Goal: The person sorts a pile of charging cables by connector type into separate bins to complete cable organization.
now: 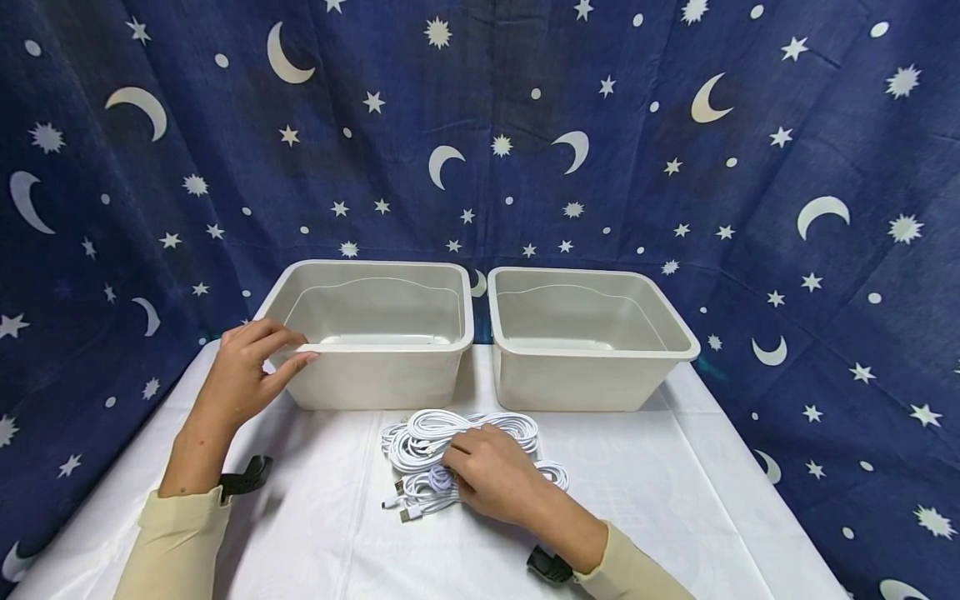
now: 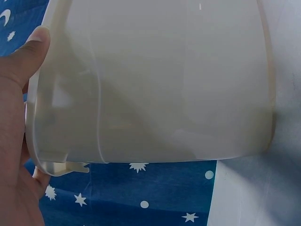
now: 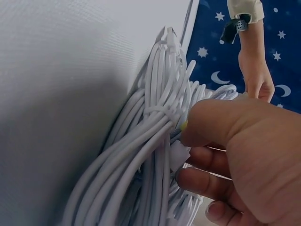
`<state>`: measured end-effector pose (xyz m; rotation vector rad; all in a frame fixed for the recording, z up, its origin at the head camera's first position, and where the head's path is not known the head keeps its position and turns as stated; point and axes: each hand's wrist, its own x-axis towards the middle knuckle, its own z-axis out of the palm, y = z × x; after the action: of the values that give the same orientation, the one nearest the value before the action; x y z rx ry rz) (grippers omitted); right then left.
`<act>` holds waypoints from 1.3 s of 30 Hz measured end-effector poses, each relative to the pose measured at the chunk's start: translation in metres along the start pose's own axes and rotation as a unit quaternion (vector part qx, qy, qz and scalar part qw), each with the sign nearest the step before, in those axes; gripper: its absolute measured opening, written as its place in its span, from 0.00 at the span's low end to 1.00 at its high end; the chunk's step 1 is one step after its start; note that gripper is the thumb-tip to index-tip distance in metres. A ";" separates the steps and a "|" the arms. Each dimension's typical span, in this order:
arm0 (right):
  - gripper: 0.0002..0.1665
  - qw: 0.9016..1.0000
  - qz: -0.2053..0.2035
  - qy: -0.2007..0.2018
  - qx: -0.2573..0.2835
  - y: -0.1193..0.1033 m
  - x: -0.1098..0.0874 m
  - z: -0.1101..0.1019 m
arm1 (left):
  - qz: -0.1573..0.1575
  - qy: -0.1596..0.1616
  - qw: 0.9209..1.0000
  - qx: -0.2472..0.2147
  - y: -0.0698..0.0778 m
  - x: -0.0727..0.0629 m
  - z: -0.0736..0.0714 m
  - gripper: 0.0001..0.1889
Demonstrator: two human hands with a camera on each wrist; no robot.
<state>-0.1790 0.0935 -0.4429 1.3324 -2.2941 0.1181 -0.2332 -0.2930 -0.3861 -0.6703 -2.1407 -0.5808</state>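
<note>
My left hand (image 1: 243, 371) holds the front left corner of a pale grey plastic bin (image 1: 375, 379) by its rim, thumb on one side and fingers on the other. That bin's wall (image 2: 155, 94) fills most of the left wrist view. In front of the bins lies a pile of coiled white USB cables (image 1: 431, 437), with metal plugs sticking out at its near left. My right hand (image 1: 495, 475) is on the pile, its thumb and curled fingers pinching at a bundled USB cable (image 3: 178, 153); the exact grip is partly hidden by other coils.
A second pale grey bin (image 1: 592, 383) stands to the right of the first, a narrow gap between them. Both rest on a white cloth (image 1: 315, 517). A dark blue curtain (image 1: 495, 100) with moons and stars hangs close behind and at both sides.
</note>
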 end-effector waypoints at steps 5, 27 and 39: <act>0.13 1.000 -0.004 0.014 0.000 0.000 0.000 -0.001 | 0.000 -0.001 1.000 0.001 0.001 0.000 0.000 0.13; 0.13 0.998 -0.013 0.061 -0.003 0.003 0.005 -0.011 | -0.001 0.001 1.000 0.000 0.002 0.000 0.001 0.13; 0.12 0.996 0.007 0.090 0.007 0.006 0.015 -0.027 | 0.002 0.001 1.000 0.000 0.002 0.001 -0.001 0.13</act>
<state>-0.1803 0.0926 -0.4110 1.2584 -2.1545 0.2487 -0.2320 -0.2920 -0.3844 -0.6729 -2.1365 -0.5791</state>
